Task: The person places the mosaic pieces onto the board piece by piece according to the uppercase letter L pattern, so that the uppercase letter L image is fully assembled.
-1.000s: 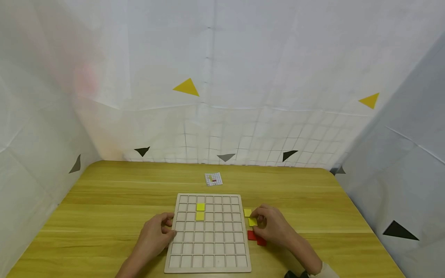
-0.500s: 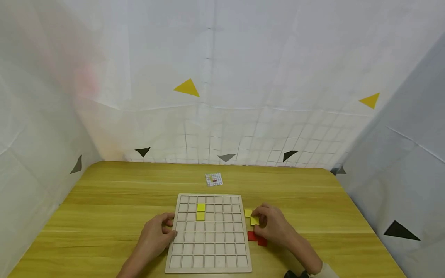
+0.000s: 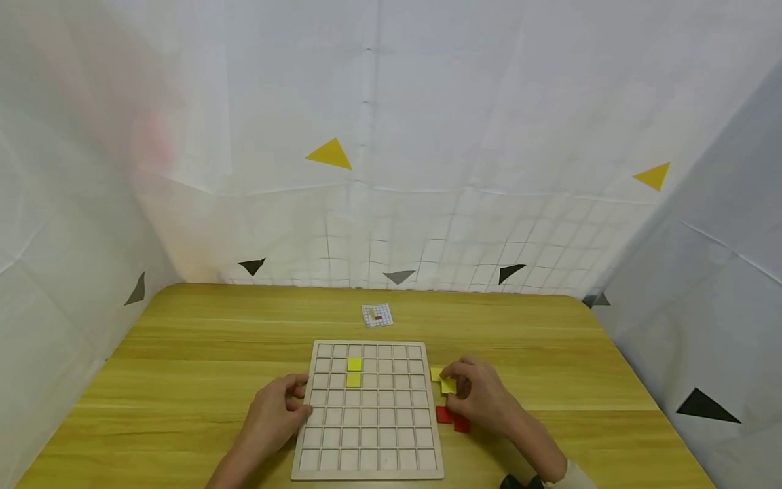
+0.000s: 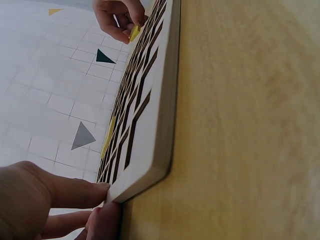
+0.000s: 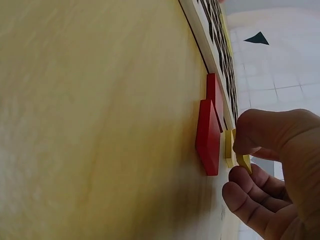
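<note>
1. Pinching a tilted yellow tile (image 3: pixel 449 386) between the bent thumb and fingers of the right hand (image 3: pixel 479 397), just off the board's right edge.
2. Seeing another yellow tile (image 3: pixel 436 373) lying just beyond, and two red tiles (image 3: pixel 444 414) lying nearer the person.
3. Resting the left hand (image 3: pixel 273 411) against the gridded board's (image 3: pixel 369 415) left edge, thumb and forefinger spread apart and touching.
4. Showing two yellow squares (image 3: pixel 354 379) sitting in the third column, second and third rows from the far edge.
5. Seeing a small grid card (image 3: pixel 377 315) lying farther out on the tabletop (image 3: pixel 550 353).
</note>
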Motion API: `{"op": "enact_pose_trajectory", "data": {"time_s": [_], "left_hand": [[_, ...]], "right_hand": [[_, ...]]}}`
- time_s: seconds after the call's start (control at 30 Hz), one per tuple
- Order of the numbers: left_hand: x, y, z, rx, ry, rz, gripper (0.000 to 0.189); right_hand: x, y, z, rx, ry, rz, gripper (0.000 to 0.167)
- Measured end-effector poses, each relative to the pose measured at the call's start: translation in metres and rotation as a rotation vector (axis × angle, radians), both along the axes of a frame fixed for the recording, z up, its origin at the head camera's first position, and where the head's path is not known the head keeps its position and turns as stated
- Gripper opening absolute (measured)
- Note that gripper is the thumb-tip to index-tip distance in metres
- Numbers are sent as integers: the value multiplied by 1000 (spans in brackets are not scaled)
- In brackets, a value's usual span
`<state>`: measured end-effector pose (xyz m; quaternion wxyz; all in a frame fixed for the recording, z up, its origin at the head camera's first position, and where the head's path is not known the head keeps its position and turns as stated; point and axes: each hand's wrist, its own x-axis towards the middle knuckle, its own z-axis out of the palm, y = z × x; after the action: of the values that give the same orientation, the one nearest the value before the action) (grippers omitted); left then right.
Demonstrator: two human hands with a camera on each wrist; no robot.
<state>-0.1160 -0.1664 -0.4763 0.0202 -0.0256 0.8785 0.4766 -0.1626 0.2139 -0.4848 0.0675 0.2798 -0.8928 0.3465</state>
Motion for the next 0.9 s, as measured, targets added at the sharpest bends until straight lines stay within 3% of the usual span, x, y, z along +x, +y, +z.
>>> {"op": "enact_pose_trajectory", "data": {"time_s": [0.9], "left_hand": [[-1, 1, 3, -12, -5, -7, 51]], "right_hand": [[1, -14, 8, -38, 7, 6, 32]]}}
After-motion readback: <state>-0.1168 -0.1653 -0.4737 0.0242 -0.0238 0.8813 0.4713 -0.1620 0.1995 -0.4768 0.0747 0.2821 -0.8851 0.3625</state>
